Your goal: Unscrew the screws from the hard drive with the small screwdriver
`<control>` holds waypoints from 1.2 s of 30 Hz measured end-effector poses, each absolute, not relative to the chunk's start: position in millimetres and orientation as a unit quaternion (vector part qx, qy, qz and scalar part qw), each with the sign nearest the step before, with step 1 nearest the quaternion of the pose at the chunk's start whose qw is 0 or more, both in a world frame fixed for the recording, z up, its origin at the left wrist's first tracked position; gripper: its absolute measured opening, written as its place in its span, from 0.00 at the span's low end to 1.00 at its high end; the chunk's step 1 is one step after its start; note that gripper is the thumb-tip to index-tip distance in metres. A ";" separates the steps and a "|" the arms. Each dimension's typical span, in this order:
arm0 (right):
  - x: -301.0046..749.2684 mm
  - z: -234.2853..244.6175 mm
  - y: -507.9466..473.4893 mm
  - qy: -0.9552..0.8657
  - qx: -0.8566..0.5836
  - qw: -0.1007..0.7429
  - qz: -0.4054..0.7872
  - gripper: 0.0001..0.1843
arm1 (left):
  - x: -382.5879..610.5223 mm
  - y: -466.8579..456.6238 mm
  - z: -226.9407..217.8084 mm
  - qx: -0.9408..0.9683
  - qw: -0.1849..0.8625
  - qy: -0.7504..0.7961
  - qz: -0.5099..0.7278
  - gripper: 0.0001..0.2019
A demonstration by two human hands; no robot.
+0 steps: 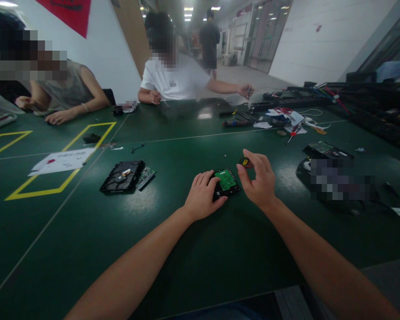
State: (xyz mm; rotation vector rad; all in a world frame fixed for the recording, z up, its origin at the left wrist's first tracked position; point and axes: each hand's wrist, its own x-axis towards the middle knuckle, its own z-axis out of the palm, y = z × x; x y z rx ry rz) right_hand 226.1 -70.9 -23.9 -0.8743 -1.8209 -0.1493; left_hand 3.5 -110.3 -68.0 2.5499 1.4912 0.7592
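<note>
We pin the hard drive (226,183) to the table (173,146) with our left hand (203,196); the screwdriver (244,162) pinched in our right hand (259,181) is best held vertical.

The table (53,240) is dark green, crossed by thin white lines, with 2 yellow outlines (36,194) toward its left edge. The drive (227,190) near the front edge is black under a bright green board (225,179). The tool (244,162) is black with a yellow mark. The left drive (122,177) is black, the paper (63,161) white and the banner (70,13) red.
</note>
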 end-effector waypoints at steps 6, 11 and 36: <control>226.2 -24.3 -70.4 -0.761 -0.368 0.529 -0.069 0.29 | 4.0 -110.2 -67.4 0.832 0.047 0.492 0.251 0.33; 226.9 -30.0 -68.8 -0.770 -0.370 0.517 -0.040 0.30 | 3.3 -109.9 -68.4 0.837 0.037 0.487 0.246 0.32; 225.7 -27.9 -68.9 -0.758 -0.376 0.530 -0.052 0.29 | 2.9 -109.0 -70.7 0.839 0.033 0.486 0.240 0.32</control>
